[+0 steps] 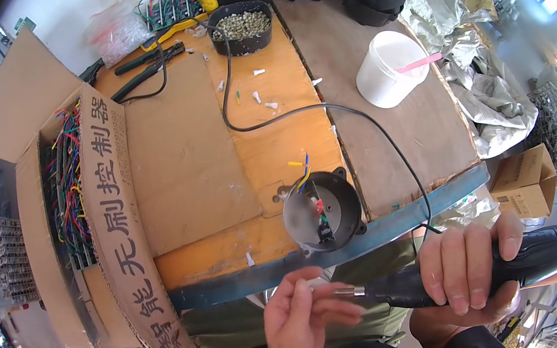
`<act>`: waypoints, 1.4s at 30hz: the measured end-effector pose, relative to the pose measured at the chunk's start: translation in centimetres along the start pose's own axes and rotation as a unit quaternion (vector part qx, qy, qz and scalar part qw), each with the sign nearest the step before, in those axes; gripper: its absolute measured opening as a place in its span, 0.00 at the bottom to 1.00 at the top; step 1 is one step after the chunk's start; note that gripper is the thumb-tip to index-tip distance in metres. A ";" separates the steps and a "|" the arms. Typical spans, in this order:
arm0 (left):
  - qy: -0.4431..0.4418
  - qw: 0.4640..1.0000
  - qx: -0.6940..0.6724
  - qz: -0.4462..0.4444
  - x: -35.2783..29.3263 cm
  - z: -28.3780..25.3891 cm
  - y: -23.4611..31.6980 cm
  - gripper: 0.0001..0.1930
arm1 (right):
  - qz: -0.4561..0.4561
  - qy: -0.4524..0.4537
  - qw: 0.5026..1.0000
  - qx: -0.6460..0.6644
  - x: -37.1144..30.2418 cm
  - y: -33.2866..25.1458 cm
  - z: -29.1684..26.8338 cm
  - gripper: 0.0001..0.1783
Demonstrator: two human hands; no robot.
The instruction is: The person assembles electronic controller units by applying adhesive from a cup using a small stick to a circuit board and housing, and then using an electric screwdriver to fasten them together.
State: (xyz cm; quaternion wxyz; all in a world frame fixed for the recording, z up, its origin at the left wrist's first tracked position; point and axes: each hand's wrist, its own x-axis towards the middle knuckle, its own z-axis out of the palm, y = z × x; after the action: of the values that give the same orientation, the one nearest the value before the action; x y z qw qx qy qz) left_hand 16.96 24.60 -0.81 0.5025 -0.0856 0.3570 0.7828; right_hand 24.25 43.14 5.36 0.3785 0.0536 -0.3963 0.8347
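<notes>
Power driver (400, 289) held out past the table's front edge

The right hand (470, 267) wraps firmly around the black driver, fingers over the top, with the bit pointing left. The left hand (300, 320) hovers at the bit's tip, thumb and forefinger nearly closed together and the other fingers loosely spread; whether it pinches something small, I cannot tell. Both hands work in the gap between the table edge (218, 288) and the person's lap.

Just beyond them, the round black housing (344, 209) sits right at that edge, its mouth facing up and wires rising from inside. An opened carton (115, 222) packed with wired boards walls in the left side. Between it and the housing stretches a flat cardboard sheet (180, 153), giving level room. To the right, a black cable (389, 138) loops over the brown sheet (399, 155) and drops past the edge near the right hand. Farther back, a white bucket (380, 81) stands toward the sheet's right border, and a tub (246, 46) of small metal parts sits toward the rear, with little white pieces (271, 105) scattered before it.
</notes>
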 end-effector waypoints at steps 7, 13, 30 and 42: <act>0.001 0.999 0.008 0.052 -0.2 1.1 -1.7 0.16 | 0.009 0.030 0.999 -0.009 -1.8 0.5 1.2 0.20; -0.036 0.998 0.010 0.059 -1.3 0.6 -1.8 0.14 | 0.014 0.029 0.999 -0.008 -2.4 0.0 1.6 0.20; 0.021 0.996 0.009 0.083 -1.5 1.3 -1.8 0.15 | -0.018 -0.044 0.999 -0.010 -2.1 0.7 1.3 0.19; 0.003 0.978 -0.092 0.190 0.1 1.5 -1.5 0.12 | -0.029 0.066 0.995 0.065 -0.4 2.9 3.0 0.16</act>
State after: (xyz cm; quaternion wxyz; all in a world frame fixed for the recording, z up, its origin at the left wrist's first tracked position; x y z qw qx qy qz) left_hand 18.49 25.99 -0.46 0.3338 -0.0640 0.2949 0.8930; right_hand 21.98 39.60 5.44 0.4240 0.0344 -0.3139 0.8488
